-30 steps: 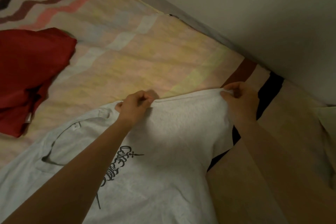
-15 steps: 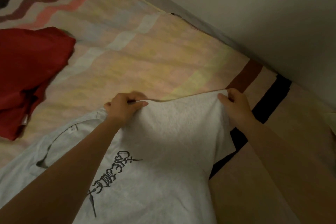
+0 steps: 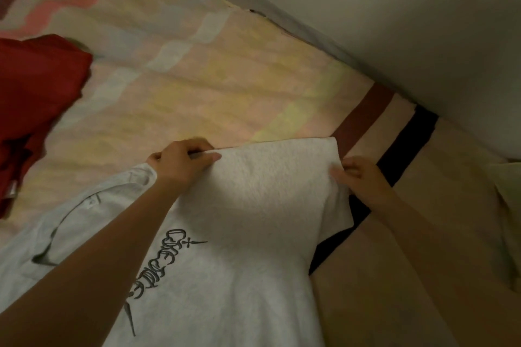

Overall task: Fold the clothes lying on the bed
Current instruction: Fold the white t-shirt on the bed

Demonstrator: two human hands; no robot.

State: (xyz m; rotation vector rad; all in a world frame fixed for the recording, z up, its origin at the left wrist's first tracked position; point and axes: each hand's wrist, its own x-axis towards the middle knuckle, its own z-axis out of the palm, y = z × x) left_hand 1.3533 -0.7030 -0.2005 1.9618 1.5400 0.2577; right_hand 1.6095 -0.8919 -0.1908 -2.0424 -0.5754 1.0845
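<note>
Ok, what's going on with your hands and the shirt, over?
Left hand, right hand both pinching white printed cotton T-shirt at far edge. Fold unfinished. Red garment lies apart, left.

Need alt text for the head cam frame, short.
Two bare hands, left hand and right hand, pinch the far edge of a white printed T-shirt lying on a striped bedspread. A red garment lies at left, a wall beyond.

White printed T-shirt (image 3: 239, 234) flat on bed, far edge folded.
</note>
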